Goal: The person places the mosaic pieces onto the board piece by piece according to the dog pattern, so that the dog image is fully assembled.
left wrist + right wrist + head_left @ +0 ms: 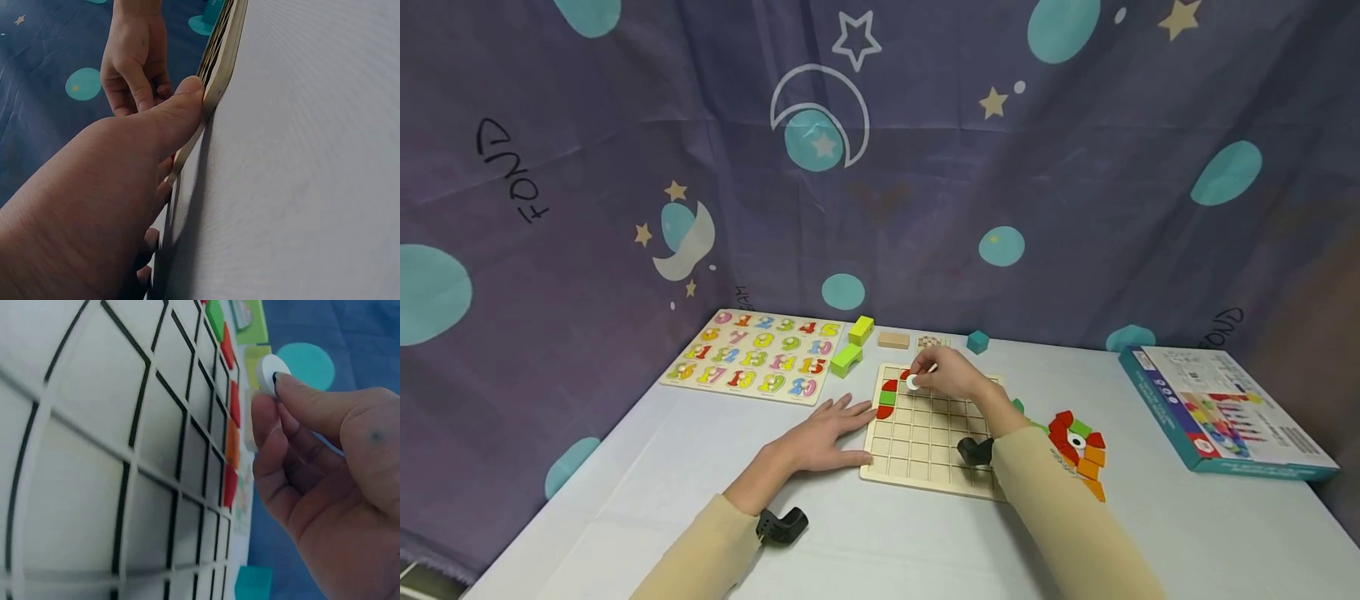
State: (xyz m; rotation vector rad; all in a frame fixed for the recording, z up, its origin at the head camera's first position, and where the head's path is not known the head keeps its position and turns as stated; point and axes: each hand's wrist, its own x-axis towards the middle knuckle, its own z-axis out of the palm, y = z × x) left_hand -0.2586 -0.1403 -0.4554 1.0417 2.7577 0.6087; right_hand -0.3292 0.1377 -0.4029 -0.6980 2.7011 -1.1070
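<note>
My right hand (951, 375) pinches a small white disc (270, 374) with a dark mark between thumb and fingers, held above the far left part of the wooden grid board (917, 473). Along the board's far left cells lie red pieces (886, 412) and a green square (887, 398). In the right wrist view an orange piece (232, 442) sits between red ones. My left hand (823, 437) lies at the board's left edge, fingers spread and fairly straight. Its thumb (186, 94) touches the board's side in the left wrist view.
Right of the board, partly behind my sleeve, is a cluster of red, green and orange pieces (1077, 442) with a white disc. A number puzzle (748, 357) lies left. Yellow-green blocks (847, 360), a plain wooden block (893, 340) and a teal block (977, 342) stand behind. A box (1232, 412) lies right.
</note>
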